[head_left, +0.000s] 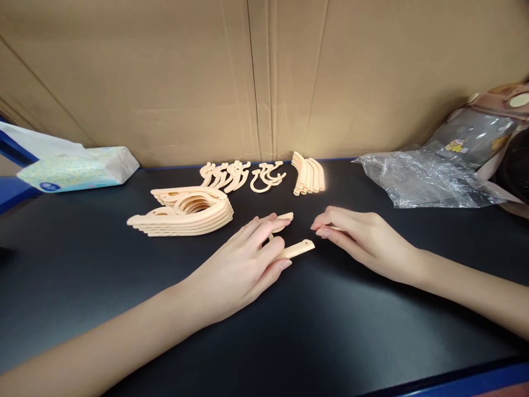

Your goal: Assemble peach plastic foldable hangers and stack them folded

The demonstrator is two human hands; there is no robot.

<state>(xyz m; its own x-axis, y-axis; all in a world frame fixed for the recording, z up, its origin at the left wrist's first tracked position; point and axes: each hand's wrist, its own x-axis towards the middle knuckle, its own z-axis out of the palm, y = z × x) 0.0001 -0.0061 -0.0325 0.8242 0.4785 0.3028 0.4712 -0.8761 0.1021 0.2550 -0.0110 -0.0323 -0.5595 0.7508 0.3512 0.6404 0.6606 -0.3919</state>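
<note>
My left hand [252,259] is closed over a cream plastic hanger piece [300,249], thumb below it and fingers across the top. One end with a small round hole sticks out to the right, and another part of it shows beyond my fingertips. To the right, my right hand [363,237] is pinched, with a thin pale edge just visible between thumb and fingers. What it belongs to is hidden. A gap separates the two hands. Left of them lies a stack of cream hanger bodies [185,220], several deep.
Behind my hands are cream curved arms [225,175], several loose hooks [268,176] and a row of curved tubes [309,173]. A tissue pack [82,168] lies at the left. Clear plastic bag [421,176] and transparent bottle [471,138] are at the right. A cardboard wall [185,82] stands behind the black table [314,342].
</note>
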